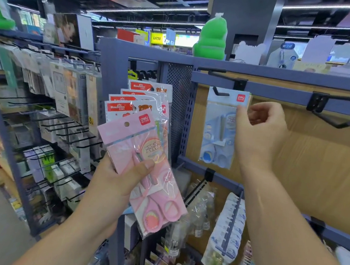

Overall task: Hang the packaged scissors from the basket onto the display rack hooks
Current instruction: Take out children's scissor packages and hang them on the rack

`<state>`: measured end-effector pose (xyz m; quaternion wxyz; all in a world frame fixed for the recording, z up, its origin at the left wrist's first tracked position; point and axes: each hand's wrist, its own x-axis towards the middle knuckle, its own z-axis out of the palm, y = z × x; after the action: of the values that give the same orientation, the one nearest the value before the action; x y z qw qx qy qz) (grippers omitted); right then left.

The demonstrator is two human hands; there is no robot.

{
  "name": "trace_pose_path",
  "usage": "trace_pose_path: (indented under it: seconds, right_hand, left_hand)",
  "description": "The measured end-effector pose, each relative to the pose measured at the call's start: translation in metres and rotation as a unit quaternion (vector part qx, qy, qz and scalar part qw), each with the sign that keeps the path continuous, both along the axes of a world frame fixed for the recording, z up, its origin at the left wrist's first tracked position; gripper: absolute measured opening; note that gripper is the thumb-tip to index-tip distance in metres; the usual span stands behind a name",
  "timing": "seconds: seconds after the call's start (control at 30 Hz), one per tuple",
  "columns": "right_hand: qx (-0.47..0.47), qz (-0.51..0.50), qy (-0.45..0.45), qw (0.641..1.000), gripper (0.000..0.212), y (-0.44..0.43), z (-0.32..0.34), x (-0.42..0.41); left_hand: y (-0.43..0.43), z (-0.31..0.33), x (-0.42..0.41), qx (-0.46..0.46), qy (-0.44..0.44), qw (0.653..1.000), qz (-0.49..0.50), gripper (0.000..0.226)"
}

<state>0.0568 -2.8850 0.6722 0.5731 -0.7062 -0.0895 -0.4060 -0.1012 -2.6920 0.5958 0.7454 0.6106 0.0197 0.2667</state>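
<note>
Nearest the camera, the left hand [120, 182] is pinching a fanned stack of clear-plastic scissor packs, its grip closed on the front one, a pink card-backed pack of pink-handled scissors [143, 167]. With only the thumb pressing across the fan, the rear packs could be sliding out and dropping. Further in, the right hand [257, 136] is touching the edge of a pale blue pack of blue scissors [221, 128] hanging on a black metal hook [218, 92], fingers loosely curled, holding nothing firmly. A careless nudge there could be pushing that pack off the hook's short tip. Beyond, another black hook [331, 121] on the blue-grey rack rail [280, 93] is standing free.
</note>
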Motion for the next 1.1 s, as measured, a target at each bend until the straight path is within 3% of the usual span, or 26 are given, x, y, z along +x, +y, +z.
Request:
trace_pose_path:
  seconds: [0.1,0.2,0.27,0.4,0.53,0.67,0.83,1.1]
  right_hand:
    - [0.021,0.092,-0.016,0.995,0.023,0.018,-0.002,-0.038]
    - [-0.076,0.26,0.086,0.959,0.031,0.043,-0.008,-0.075]
    - [-0.102,0.315,0.139,0.933,0.041,0.051,-0.015,-0.088]
    - [-0.047,0.328,0.181,0.926,0.047,0.049,-0.023,-0.087]
    - [0.008,0.392,0.189,0.9,0.031,0.043,-0.027,-0.084]
    - [0.048,0.427,0.184,0.884,0.014,0.037,-0.032,-0.077]
    - [0.09,0.449,0.179,0.871,0.021,0.031,-0.035,-0.073]
    - [0.087,0.423,0.185,0.883,0.019,0.033,-0.038,-0.07]
  left_hand:
    - [-0.003,-0.002,0.002,0.009,0.01,1.0,0.001,0.04]
    - [-0.009,-0.005,0.005,0.027,0.022,0.999,0.001,0.031]
    - [-0.013,-0.005,0.006,0.043,0.023,0.999,-0.004,0.031]
    - [-0.017,-0.003,0.007,0.067,0.018,0.998,-0.013,0.039]
    - [-0.022,-0.002,0.007,0.056,0.011,0.998,-0.01,0.055]
    - [-0.025,-0.002,0.007,0.016,0.013,1.0,-0.022,0.052]
    - [-0.02,-0.005,0.007,-0.016,0.034,0.999,-0.025,0.06]
    - [-0.022,-0.009,0.007,-0.099,0.037,0.993,-0.046,0.044]
